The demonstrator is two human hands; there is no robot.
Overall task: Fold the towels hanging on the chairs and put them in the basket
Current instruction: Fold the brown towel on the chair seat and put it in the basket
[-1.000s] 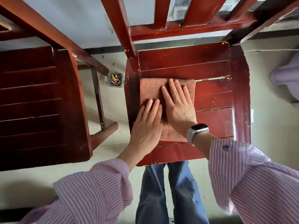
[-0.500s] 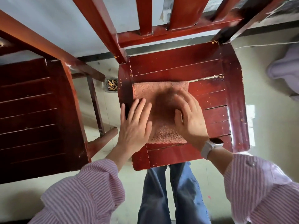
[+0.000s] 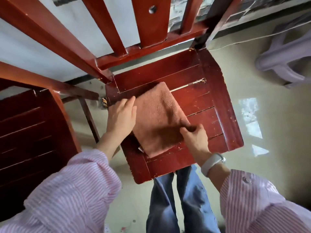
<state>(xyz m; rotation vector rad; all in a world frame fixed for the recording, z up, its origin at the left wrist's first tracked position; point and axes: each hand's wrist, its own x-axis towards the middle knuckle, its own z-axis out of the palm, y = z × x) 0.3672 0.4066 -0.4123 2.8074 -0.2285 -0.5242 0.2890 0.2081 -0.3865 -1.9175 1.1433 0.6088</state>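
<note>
Fingers (image 3: 191, 130) pinching folded towel (image 3: 156, 118), chair (image 3: 217, 101)

A red-brown wooden chair (image 3: 202, 101) with a scuffed slatted seat carries a folded rust-brown towel (image 3: 156, 118), lying flat and skewed on the seat's left half, nearly reaching its front edge.

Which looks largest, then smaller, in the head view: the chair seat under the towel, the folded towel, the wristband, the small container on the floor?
1. Chair seat
2. Folded towel
3. Wristband
4. Small container, mostly hidden behind the seat, so its rank is unsure.
</note>
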